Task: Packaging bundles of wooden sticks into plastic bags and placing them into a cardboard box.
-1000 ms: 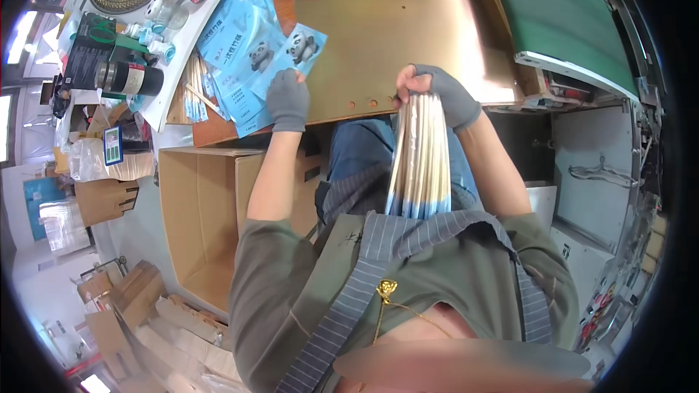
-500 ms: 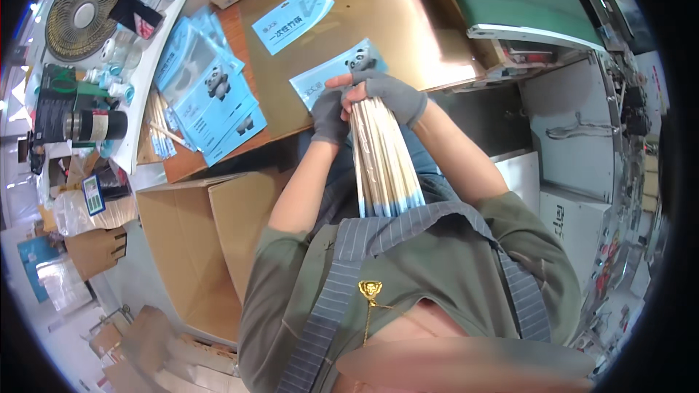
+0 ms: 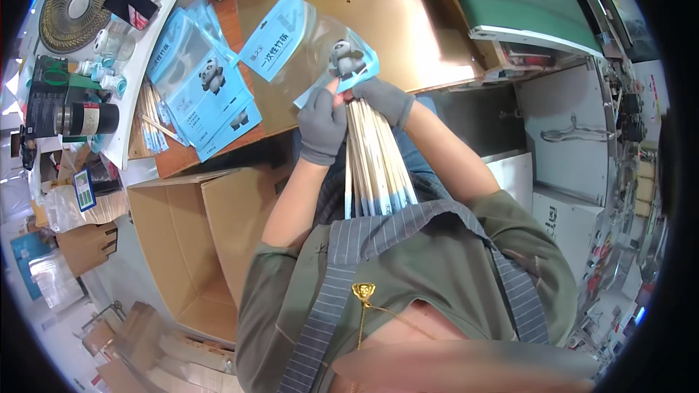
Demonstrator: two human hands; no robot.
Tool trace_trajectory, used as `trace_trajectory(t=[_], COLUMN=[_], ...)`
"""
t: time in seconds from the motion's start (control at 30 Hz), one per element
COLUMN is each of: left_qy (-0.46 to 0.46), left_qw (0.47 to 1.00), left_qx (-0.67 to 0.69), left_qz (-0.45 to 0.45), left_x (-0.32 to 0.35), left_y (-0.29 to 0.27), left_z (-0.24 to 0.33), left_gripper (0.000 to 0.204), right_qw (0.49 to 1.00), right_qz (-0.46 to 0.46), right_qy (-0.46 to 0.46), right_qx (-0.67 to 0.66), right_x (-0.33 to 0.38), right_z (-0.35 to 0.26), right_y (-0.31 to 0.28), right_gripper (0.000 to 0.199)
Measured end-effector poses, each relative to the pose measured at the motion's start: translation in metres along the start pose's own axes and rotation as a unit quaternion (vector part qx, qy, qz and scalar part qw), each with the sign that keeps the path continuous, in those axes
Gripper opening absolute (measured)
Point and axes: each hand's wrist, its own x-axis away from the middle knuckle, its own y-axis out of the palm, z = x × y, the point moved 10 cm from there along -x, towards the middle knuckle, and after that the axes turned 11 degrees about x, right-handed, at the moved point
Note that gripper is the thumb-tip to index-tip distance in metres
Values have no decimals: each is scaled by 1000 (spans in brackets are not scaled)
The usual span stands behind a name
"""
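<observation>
Both my hands wear grey gloves and meet at the table's near edge. My left hand (image 3: pixel 321 125) and my right hand (image 3: pixel 384 99) together grip the top of a bundle of long pale sticks with blue-wrapped ends (image 3: pixel 376 172), which hangs down toward my apron. Between my fingertips I also pinch the mouth of a clear and blue plastic bag with a panda picture (image 3: pixel 342 65), lying on the brown tabletop (image 3: pixel 408 22). The sticks' upper ends are hidden by my fingers.
A stack of the same blue panda bags (image 3: pixel 207 98) lies at the left, with loose sticks (image 3: pixel 151 122) beside it. An open cardboard box (image 3: pixel 186 247) stands on the floor at my left. A fan (image 3: pixel 79 1), a dark flask (image 3: pixel 86 118) and a green-topped machine (image 3: pixel 524 0) surround the table.
My left hand left the table and joined my right hand on the stick bundle. The bundle rose toward the table edge, and a panda bag is now pinched at its top.
</observation>
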Motion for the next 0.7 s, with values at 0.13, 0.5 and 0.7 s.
trace_trajectory(t=[0.13,0.5,0.7], left_qy=[19,-139,-61], left_qw=[999,968,986], left_qx=[41,170,136], left_qz=[-21,-122,-70], left_x=[10,25,-132], left_y=[-11,-19,-66], left_z=[38,72,101], left_gripper=[23,18,19], right_qw=[898,883,793], right_qz=[40,183,331], right_qy=[114,94,-179], right_qx=[-423,422,479], right_x=[15,123,71], right_z=[9,-96,-256], right_y=[15,-50,-86], right_gripper=[18,28,24])
